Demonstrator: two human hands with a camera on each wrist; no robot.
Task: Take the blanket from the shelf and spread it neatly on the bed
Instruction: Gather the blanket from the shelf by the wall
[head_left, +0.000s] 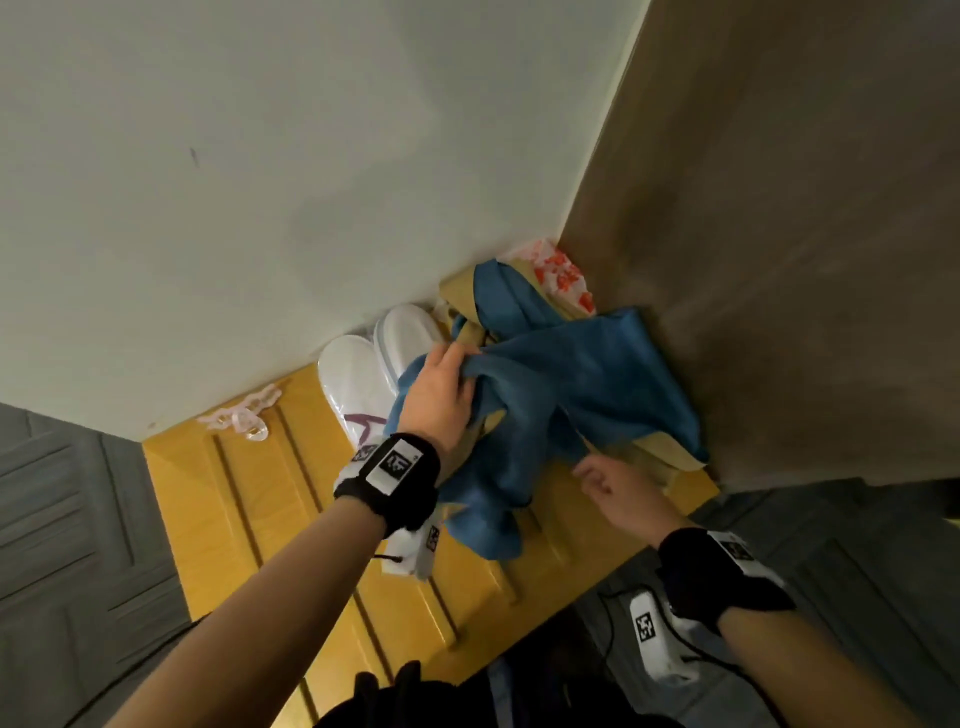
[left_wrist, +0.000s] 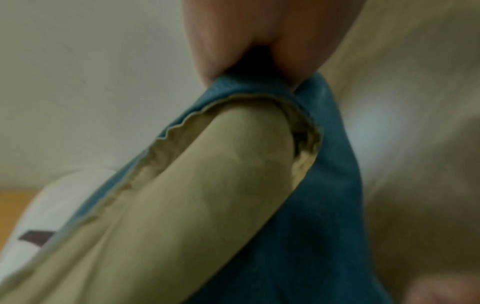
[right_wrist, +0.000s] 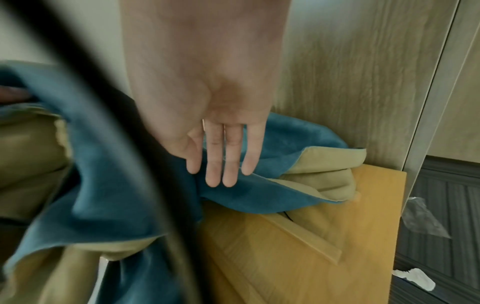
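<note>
Head view shows the blanket (head_left: 571, 384), blue on one side and tan on the other, bunched in the corner on top of the yellow shelf (head_left: 270, 509) and partly hanging over its front, so it looks only half lifted and no bed is in sight. Its upper fold is pinched in the curled fingers of the left hand (head_left: 441, 400), while the right hand (right_wrist: 221, 144) reaches toward the lower edge with fingers straight and close together, holding nothing. Beside the cloth sit white shoes (head_left: 374, 364); carrying and spreading are all to come.
</note>
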